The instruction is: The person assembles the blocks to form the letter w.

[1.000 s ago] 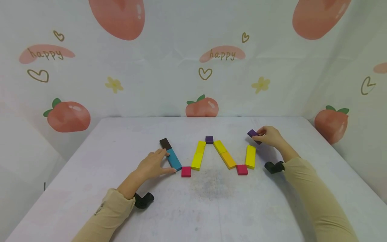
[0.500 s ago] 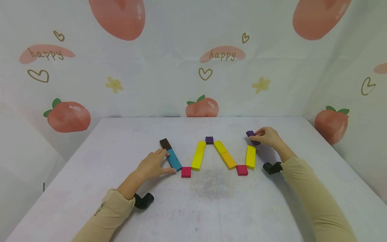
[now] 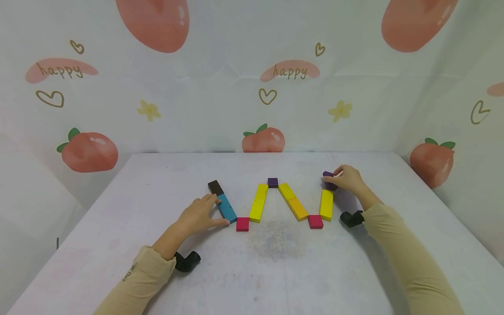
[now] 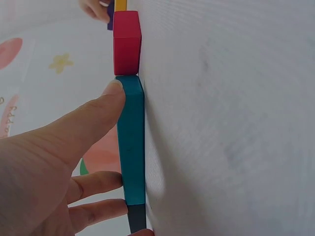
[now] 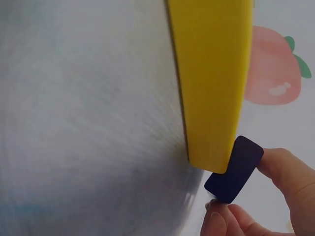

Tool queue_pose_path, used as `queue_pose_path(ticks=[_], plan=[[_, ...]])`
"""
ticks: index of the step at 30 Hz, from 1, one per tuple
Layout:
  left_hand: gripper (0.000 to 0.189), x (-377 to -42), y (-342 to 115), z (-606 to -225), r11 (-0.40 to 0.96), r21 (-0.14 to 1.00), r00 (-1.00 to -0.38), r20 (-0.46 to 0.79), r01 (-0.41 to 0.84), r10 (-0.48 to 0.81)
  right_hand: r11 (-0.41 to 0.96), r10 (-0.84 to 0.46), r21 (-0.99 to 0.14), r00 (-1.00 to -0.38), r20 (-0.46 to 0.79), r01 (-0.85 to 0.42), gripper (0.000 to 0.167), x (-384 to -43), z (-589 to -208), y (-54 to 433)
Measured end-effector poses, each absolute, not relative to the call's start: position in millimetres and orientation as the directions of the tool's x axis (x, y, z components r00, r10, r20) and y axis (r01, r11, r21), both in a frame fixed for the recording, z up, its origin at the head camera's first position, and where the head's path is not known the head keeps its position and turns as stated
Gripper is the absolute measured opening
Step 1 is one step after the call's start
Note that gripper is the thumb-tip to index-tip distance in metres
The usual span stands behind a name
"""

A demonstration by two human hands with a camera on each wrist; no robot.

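My right hand pinches a purple block between thumb and fingers. In the head view this block overlaps the far end of a yellow block; the right wrist view has it tilted, close by that block's end. My left hand rests against a blue block, fingers nearly straight. Its thumb touches the blue block near a red block, and two fingertips lie along the same side farther back. A dark brown block continues the row behind the blue one.
Several blocks form a zigzag on the white table: two yellow blocks, a small purple block at the peak, a yellow and an orange block, and a second red block. A patterned cloth hangs behind.
My right hand has moved slightly left and towards me, bringing the purple block down to the yellow block's far end and turning it more in line. The left hand has stayed put.
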State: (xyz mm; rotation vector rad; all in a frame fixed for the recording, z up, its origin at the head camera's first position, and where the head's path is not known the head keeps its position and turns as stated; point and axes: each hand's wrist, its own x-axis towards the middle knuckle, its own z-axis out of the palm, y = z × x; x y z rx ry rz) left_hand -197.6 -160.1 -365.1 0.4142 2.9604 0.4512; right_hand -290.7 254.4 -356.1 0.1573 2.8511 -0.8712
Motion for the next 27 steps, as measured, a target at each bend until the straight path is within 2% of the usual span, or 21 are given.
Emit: queue_pose_path(ticks=[17, 27], plan=[[0.068, -198, -160, -366, 0.919, 0.305, -0.956, -0.073, 0.249, 0.283, 0.827, 0.047, -0.53, -0.962, -0.268, 0.188, 0.056, -296, -359, 260], [0.068, -198, -159, -365, 0.918, 0.309, -0.956, -0.075, 0.247, 0.283, 0.808, -0.127, -0.59, -0.978, -0.166, -0.005, 0.055, -297, -360, 277]])
